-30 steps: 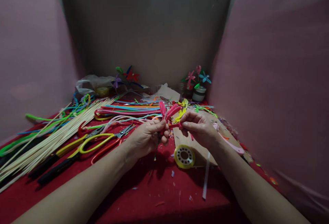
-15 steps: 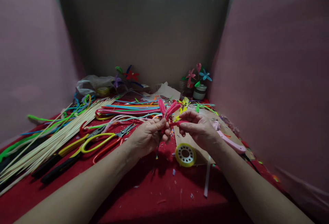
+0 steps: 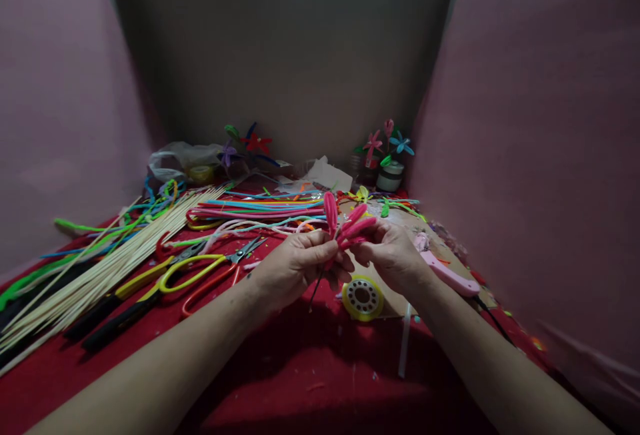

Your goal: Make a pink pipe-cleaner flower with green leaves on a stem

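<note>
My left hand (image 3: 295,267) is closed around the base of a pink pipe-cleaner flower (image 3: 345,223) with several looped petals; a thin dark stem hangs below my fingers. My right hand (image 3: 393,252) pinches the petals on the flower's right side. Both hands hover just above the red tablecloth (image 3: 300,382), over a yellow tape roll (image 3: 362,298).
Yellow and red-handled scissors (image 3: 200,272) and black-handled tools (image 3: 115,318) lie left of my hands. Bamboo sticks (image 3: 100,268) and coloured pipe cleaners (image 3: 260,212) spread behind. A pink tool (image 3: 447,275) lies on cardboard at right. Finished flowers (image 3: 385,145) stand at the back.
Both hands have shifted slightly right with the flower. My right hand has moved from a lower petal loop up onto the flower's right-side petals.
</note>
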A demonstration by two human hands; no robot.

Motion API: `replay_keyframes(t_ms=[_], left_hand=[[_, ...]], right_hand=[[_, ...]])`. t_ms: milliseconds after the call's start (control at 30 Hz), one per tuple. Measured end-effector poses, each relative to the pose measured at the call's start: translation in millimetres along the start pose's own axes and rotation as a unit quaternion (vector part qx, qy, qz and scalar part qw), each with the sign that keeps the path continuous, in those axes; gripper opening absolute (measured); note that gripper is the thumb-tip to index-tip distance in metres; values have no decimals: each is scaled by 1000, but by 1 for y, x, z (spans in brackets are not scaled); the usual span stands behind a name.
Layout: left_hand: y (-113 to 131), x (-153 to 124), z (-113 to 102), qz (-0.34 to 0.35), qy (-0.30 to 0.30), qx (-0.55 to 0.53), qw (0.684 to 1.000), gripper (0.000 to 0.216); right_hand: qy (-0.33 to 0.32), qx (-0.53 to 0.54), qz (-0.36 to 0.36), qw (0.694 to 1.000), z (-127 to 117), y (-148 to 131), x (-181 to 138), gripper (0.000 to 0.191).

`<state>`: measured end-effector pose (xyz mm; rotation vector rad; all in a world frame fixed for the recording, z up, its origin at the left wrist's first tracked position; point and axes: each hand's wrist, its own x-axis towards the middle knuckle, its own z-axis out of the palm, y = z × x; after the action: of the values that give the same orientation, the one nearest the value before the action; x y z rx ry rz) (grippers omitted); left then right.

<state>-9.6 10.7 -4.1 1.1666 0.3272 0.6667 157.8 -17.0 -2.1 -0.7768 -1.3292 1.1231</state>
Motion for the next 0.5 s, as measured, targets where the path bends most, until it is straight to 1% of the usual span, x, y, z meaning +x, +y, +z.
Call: replay_keyframes(t_ms=[200,333,433,500], left_hand=[[1,0,0,-22,10,-15,1000,16],[2,0,0,-28,29,-30,999,15],[1,1,-1,-19,27,-25,999,18],[1,1,-2,-10,29,-21,999,19]], right_hand=[[-26,-2,-18,999,-2,-3,-1,17],[-17,-10,-3,1000,-3,-2,-2,20],[2,-48,-3,999,-3,-3,-3,19],[12,-99,-22,995,-3,-4,-4,18]])
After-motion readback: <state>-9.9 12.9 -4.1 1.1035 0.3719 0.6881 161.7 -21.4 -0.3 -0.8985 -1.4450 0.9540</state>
